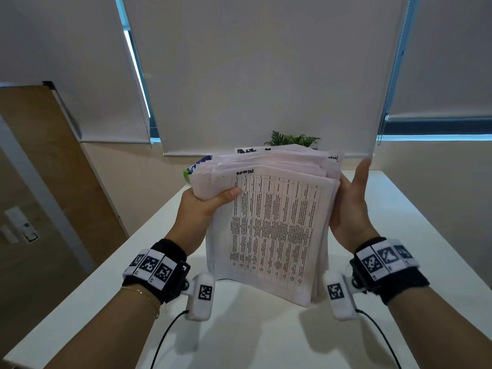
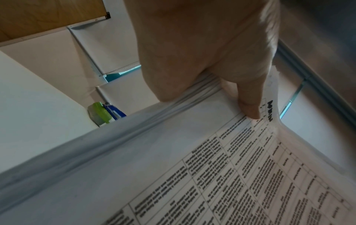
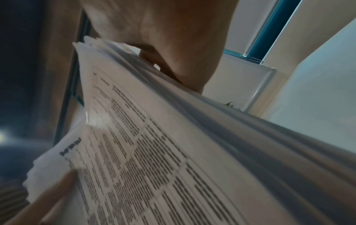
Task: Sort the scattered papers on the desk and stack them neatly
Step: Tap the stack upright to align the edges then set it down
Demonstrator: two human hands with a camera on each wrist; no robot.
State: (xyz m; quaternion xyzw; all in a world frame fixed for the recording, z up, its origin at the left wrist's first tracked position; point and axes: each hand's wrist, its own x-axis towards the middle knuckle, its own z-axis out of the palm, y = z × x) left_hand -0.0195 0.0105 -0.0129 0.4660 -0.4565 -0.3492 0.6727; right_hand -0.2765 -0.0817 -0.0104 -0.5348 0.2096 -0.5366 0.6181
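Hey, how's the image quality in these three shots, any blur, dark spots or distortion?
Head view: sharp, evenly lit, wide-angle bending at the window blinds. Left wrist view: the paper stack is readable, though soft near the lens. Right wrist view: motion-blurred print, with a dark, noisy left side.

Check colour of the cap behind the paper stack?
Lime green cap, clearest in the left wrist view.

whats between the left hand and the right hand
The paper stack, standing on its lower edge on the desk; left hand grips one side, right hand flat against the other. Head view.
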